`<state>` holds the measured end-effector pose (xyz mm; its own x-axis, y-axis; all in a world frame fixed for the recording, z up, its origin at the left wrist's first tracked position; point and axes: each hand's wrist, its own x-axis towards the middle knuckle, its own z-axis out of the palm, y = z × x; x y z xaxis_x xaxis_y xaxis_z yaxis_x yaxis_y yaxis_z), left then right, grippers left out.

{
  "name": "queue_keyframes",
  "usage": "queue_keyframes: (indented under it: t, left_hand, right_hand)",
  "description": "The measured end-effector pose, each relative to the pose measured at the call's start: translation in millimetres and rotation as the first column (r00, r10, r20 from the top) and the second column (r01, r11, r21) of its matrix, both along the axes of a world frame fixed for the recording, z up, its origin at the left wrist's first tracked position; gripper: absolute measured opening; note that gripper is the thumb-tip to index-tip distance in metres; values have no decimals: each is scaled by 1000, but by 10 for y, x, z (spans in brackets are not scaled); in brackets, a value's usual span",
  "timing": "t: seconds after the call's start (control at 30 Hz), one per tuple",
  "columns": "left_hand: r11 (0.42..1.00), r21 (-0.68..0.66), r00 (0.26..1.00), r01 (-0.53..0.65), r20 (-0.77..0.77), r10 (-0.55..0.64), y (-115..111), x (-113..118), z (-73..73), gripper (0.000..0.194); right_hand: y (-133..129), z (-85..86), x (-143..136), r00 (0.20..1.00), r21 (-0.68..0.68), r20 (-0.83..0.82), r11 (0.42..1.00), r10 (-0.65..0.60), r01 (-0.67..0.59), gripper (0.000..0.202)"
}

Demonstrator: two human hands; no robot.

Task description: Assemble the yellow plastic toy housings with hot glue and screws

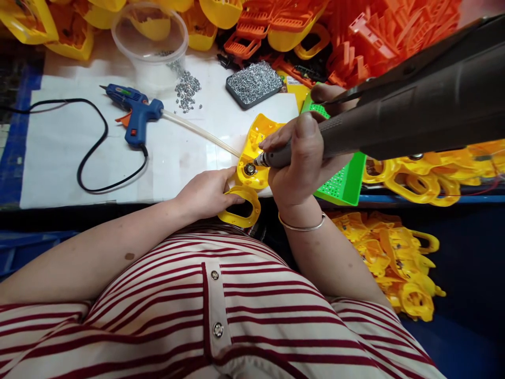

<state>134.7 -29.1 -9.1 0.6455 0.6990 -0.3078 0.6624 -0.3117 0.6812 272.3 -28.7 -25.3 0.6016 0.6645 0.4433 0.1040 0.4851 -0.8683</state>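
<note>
A yellow plastic shell [256, 181] with a loop handle lies at the table's front edge, its hollow side up. My left hand [209, 193] grips it at the left, fingers closed where the handle meets the body. In my right hand [302, 158] is a dark grey electric screwdriver [379, 116], held slantwise with the fingers wrapped round its front end. Its bit [259, 160] points down into the shell, beside a round metal-rimmed part [250, 169]. Whether the tip touches a screw I cannot tell.
A blue glue gun [136, 113] with cord and glue stick lies left. Behind are loose screws [187, 90], a clear tub [152, 52] and a black tray [236, 95] of screws. A green basket [355, 181] stands right. Yellow shells [394, 252] and orange parts [410, 42] are piled around.
</note>
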Motion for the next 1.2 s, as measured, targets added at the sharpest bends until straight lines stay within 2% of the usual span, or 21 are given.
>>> queue_keyframes:
  t: [0.1,0.53,0.67,0.83,0.97,1.0,1.13,1.2]
  left_hand:
    - [1000,-27,1000,-4,-1,4,2,4,5,41]
    - [1000,-26,1000,3,-28,-4,3,12,31,40]
    - [999,-39,998,22,-54,-25,14,15,52,44]
    - [999,-33,992,34,-117,-37,15,24,67,44]
    - [999,-4,990,38,-137,-38,12,24,55,43]
    - [999,-2,990,38,-136,-38,13,23,53,44]
    - [999,-8,990,45,-137,-45,14,28,65,42]
    - [999,-14,989,46,-137,-48,14,38,77,40]
  right_hand:
    - [8,-51,15,998,-89,-33,994,62,-65,57]
    - [14,-180,34,994,-23,67,996,83,-81,60]
    - [-54,-144,52,973,-144,191,984,130,-104,64]
    - [-35,-109,72,978,-89,166,989,130,-116,76]
    - [-9,-81,73,959,-185,189,967,211,-176,68]
    - [-11,-63,65,958,-189,208,969,198,-159,66]
    - [-25,14,4,956,-105,294,994,11,21,61]
    - [-28,47,-21,950,-124,313,991,-2,43,62]
